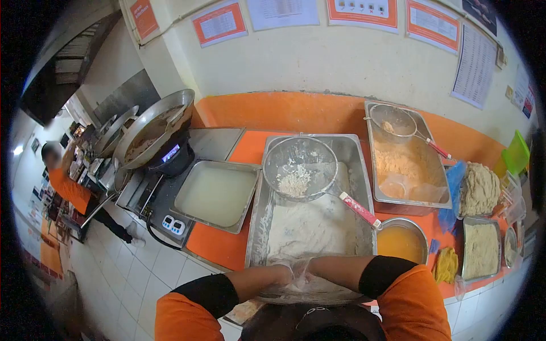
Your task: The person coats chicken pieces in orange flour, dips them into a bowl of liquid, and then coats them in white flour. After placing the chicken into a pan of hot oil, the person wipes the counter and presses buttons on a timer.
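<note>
My left hand [283, 274] and my right hand [307, 269] meet at the near end of a deep metal tray [367, 170] of white flour [310, 227]. Clear, flour-dusted plastic, perhaps gloves, shows around them. The fingers are blurred and partly hidden, so I cannot make out whether they grip anything. Across the tray's far part rests a wire sieve [301, 165] with pale crumbs [294, 181] in it. Its red-and-white handle [360, 210] reaches over the tray's right side.
Left stands a tray of cloudy liquid [216, 193], a two-display timer [173, 225] and a large wok [156, 131]. Rightward are an orange-flour tray [406, 165] with another sieve [393, 120], a bowl of orange liquid [401, 243] and a dough-like mass [479, 190]. A person [71, 184] stands far left.
</note>
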A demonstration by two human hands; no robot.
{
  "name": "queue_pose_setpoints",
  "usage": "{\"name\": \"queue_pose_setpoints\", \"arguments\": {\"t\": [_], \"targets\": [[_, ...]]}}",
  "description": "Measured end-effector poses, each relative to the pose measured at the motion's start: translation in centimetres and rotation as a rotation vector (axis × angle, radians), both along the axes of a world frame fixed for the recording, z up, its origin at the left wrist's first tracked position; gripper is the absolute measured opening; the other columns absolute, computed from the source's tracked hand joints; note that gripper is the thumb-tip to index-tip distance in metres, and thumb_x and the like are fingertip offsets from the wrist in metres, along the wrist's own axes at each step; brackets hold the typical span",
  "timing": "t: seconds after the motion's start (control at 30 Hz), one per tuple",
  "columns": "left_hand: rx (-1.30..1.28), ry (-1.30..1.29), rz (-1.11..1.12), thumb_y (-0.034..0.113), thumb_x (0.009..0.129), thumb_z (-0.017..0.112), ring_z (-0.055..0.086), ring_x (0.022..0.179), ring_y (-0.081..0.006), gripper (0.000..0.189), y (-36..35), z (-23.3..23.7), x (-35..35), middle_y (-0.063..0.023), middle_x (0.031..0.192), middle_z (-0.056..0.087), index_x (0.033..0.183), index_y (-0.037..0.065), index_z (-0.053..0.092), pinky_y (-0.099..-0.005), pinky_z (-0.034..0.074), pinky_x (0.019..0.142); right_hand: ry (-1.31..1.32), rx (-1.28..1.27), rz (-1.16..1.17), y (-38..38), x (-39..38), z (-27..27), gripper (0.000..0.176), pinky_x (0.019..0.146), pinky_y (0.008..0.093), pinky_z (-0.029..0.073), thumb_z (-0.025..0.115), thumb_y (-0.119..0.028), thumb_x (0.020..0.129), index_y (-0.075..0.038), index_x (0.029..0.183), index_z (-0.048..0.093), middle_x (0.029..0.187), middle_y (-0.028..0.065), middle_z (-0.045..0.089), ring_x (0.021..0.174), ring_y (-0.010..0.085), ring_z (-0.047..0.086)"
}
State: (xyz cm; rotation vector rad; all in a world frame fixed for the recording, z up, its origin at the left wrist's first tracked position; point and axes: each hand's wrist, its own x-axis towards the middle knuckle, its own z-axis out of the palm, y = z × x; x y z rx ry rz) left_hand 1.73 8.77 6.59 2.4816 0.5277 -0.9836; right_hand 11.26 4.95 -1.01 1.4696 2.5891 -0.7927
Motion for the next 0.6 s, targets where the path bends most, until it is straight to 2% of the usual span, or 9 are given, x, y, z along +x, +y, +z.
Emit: {"name": "queue_pose_setpoints", "arguments": {"t": [0.23, 0.3, 0.37, 0.4, 0.43, 0.47, 0.5, 0.53, 0.6], "targets": [[0.144, -0.018, 0.156, 0.020, 0.066, 0.052, 0.052, 0.092, -0.0298, 0.033, 2.6, 0.3, 1.4, -0.0171, 0.102, 0.052, 0.094, 0.003, 0.057, -0.0361, 0.041, 0.077, 0.030, 0.224, -0.181, 3.8, 4.6, 3.2, 0.024, 0.068, 0.0363, 0.043, 0.050, -0.026, 0.070, -0.006, 0.080, 0.060, 0.077, 0.0134, 0.059, 0.077, 0.0249, 0.057], [0.258, -0.171, 0.434, 0.018, 0.068, 0.052, 0.052, 0.093, -0.0295, 0.030, 2.4, 0.5, 1.1, -0.0179, 0.101, 0.052, 0.093, 0.002, 0.057, -0.0364, 0.041, 0.078, -0.055, 0.262, -0.169, 4.1, 4.7, 2.7, 0.024, 0.067, 0.0368, 0.043, 0.050, -0.025, 0.070, -0.006, 0.079, 0.060, 0.077, 0.0134, 0.059, 0.076, 0.0254, 0.057], [0.288, -0.144, 0.382, 0.019, 0.068, 0.052, 0.052, 0.092, -0.0299, 0.030, 2.0, 2.3, 1.2, -0.0186, 0.099, 0.053, 0.092, 0.002, 0.057, -0.0367, 0.042, 0.078, -0.246, 0.262, -0.064, 4.6, 4.0, -0.1, 0.023, 0.066, 0.0372, 0.044, 0.050, -0.025, 0.069, -0.007, 0.075, 0.062, 0.077, 0.0128, 0.060, 0.074, 0.0263, 0.058], [0.327, -0.126, 0.335, 0.021, 0.069, 0.052, 0.052, 0.091, -0.0303, 0.029, 1.9, 2.9, 1.1, -0.0193, 0.096, 0.054, 0.090, 0.002, 0.057, -0.0370, 0.042, 0.078, -0.060, 0.475, -0.069, 4.5, 2.9, 0.2, 0.022, 0.064, 0.0374, 0.044, 0.050, -0.025, 0.065, -0.006, 0.069, 0.062, 0.074, 0.0139, 0.059, 0.070, 0.0282, 0.058], [0.330, -0.124, 0.336, 0.021, 0.069, 0.052, 0.052, 0.091, -0.0303, 0.029, 2.1, 2.3, 1.0, -0.0193, 0.096, 0.054, 0.090, 0.002, 0.057, -0.0370, 0.042, 0.078, -0.058, 0.477, -0.068, 4.3, 2.8, 0.7, 0.022, 0.064, 0.0374, 0.044, 0.050, -0.025, 0.065, -0.006, 0.069, 0.062, 0.074, 0.0139, 0.059, 0.070, 0.0282, 0.058], [0.331, -0.089, 0.314, 0.019, 0.069, 0.053, 0.052, 0.091, -0.0304, 0.028, 2.6, 1.2, 0.9, -0.0187, 0.096, 0.054, 0.091, 0.002, 0.057, -0.0362, 0.042, 0.078, -0.107, 0.262, -0.171, 3.9, 3.0, 1.2, 0.023, 0.064, 0.0373, 0.044, 0.051, -0.025, 0.063, -0.006, 0.070, 0.062, 0.073, 0.0144, 0.059, 0.069, 0.0283, 0.058], [0.331, -0.055, 0.292, 0.017, 0.068, 0.054, 0.052, 0.092, -0.0305, 0.027, 2.9, 0.3, 0.8, -0.0181, 0.096, 0.054, 0.091, 0.002, 0.057, -0.0354, 0.042, 0.078, -0.157, 0.045, -0.272, 3.2, 2.8, 4.1, 0.023, 0.063, 0.0372, 0.045, 0.053, -0.025, 0.061, -0.006, 0.070, 0.062, 0.072, 0.0149, 0.059, 0.068, 0.0284, 0.058], [0.333, -0.056, 0.292, 0.017, 0.068, 0.054, 0.052, 0.092, -0.0305, 0.027, 3.0, -0.1, 0.8, -0.0181, 0.096, 0.054, 0.091, 0.002, 0.057, -0.0354, 0.042, 0.078, -0.157, 0.048, -0.272, 3.2, 2.8, 4.1, 0.023, 0.063, 0.0372, 0.045, 0.053, -0.025, 0.061, -0.006, 0.070, 0.062, 0.072, 0.0149, 0.059, 0.068, 0.0284, 0.058], [0.302, -0.132, 0.321, 0.009, 0.065, 0.054, 0.052, 0.092, -0.0287, 0.025, 3.1, -0.6, 0.7, -0.0175, 0.098, 0.054, 0.090, 0.003, 0.059, -0.0346, 0.042, 0.077, -0.173, 0.290, -0.298, 2.9, 3.3, 3.7, 0.025, 0.064, 0.0370, 0.045, 0.056, -0.026, 0.058, -0.007, 0.073, 0.062, 0.071, 0.0150, 0.059, 0.068, 0.0285, 0.058]]}}
